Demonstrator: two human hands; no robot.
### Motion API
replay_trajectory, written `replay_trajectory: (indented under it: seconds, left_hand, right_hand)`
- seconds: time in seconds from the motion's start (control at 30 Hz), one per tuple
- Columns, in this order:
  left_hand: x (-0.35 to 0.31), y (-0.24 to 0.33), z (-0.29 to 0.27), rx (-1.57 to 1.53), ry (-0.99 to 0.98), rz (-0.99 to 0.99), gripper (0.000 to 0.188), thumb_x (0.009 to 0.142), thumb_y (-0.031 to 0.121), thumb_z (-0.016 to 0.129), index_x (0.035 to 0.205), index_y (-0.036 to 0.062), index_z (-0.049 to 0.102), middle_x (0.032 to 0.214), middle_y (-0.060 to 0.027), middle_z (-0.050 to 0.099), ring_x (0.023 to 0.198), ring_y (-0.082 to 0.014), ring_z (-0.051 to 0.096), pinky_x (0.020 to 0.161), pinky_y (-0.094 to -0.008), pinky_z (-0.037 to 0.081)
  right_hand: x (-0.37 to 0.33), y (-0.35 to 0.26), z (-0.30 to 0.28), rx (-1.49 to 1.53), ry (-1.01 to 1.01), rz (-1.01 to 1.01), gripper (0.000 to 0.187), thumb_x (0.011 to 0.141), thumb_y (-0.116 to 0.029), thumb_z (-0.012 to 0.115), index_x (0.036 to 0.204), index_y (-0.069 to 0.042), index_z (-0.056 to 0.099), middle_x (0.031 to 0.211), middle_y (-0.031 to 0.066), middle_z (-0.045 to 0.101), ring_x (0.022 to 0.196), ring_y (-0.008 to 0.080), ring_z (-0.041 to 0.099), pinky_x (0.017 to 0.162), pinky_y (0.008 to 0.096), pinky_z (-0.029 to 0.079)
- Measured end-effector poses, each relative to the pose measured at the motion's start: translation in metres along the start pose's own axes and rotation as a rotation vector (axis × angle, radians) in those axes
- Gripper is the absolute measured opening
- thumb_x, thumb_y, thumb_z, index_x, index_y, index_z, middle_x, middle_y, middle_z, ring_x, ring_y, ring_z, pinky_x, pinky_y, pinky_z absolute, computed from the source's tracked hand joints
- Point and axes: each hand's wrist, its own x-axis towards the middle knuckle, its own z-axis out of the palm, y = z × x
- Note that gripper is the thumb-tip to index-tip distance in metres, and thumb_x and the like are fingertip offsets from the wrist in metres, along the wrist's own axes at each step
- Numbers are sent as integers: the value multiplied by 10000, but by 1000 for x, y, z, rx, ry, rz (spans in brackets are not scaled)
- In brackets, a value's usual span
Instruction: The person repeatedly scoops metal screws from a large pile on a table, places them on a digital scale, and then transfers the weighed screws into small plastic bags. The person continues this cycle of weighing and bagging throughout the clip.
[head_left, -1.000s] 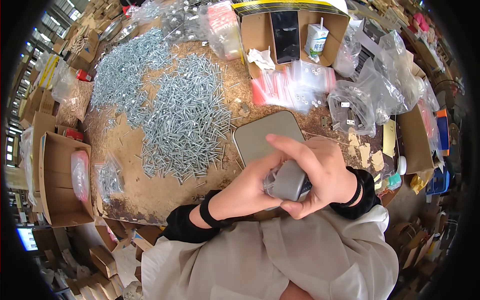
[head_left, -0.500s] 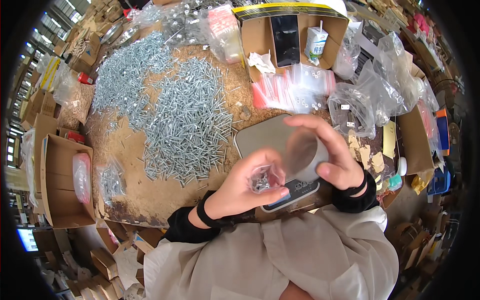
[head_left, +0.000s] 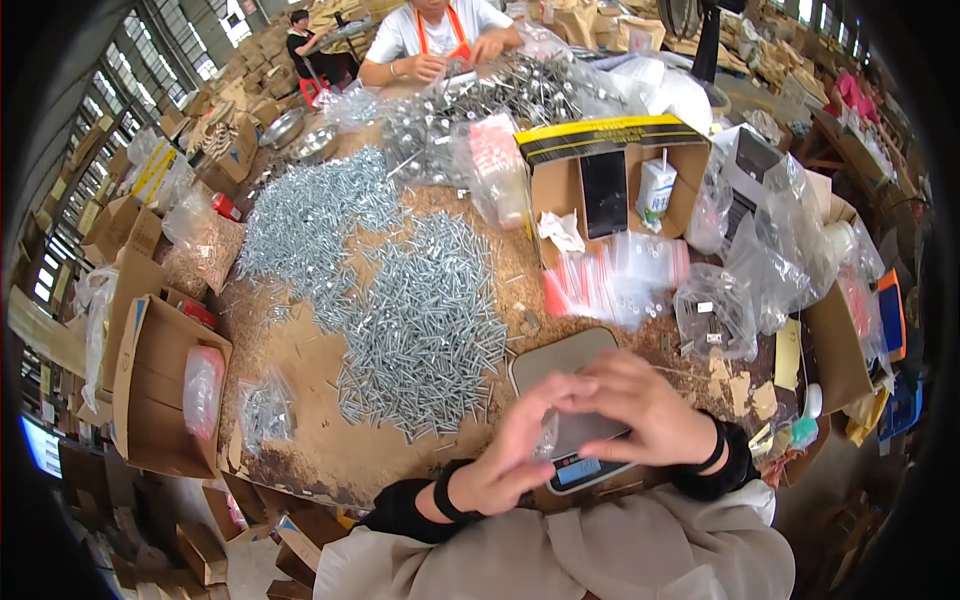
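My left hand is curled around a small clear plastic bag, which is mostly hidden by the fingers. Fingers and thumb of my right hand wrap a grey cup, tilted toward the bag; it is blurred and partly covered. Both hands are close together over a flat digital scale with a lit display on its near edge. To the left lies a large heap of silver screws, with a second heap behind it.
Red-edged zip bags lie behind the scale, before an open cardboard box holding a phone and drink carton. A bag of screws lies left, beside a cardboard box. Across the table a person handles metal parts.
The view has tilted up, bringing the person across the table into sight. My right hand has tipped the cup and moved it closer to the bag in my left hand.
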Motion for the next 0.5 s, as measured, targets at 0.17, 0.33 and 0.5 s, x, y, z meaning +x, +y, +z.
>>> replay_trajectory:
  seconds: [0.17, 0.33, 0.5]
  left_hand:
    - [0, 0, 2, 240, -239, 87, 679, 980, 375, 461, 1523, 0, 299, 1560, -226, 321, 1507, -420, 157, 1204, -555, 57]
    - [2, 16, -2, 199, -164, 0, 485, 910, 238, 675, 1332, 28, 560, 1419, -180, 473, 1307, -357, 473, 1096, -464, 360]
    - [11, 17, 0, 568, -67, 148, 187, 745, 98, 823, 879, 63, 696, 820, -20, 650, 728, -241, 633, 676, -359, 491]
  right_hand:
    - [-11, -6, 18, 165, 123, -114, 249, 869, -266, 757, 1004, -68, 688, 970, 107, 656, 878, 324, 628, 778, 427, 518]
    - [-15, -6, 14, 261, 199, -251, 96, 849, -136, 743, 868, -69, 677, 793, 63, 628, 634, 275, 609, 597, 368, 515]
    - [-11, -9, 12, 124, 253, -286, 102, 787, -64, 716, 784, -92, 618, 705, 24, 546, 584, 230, 570, 560, 334, 490]
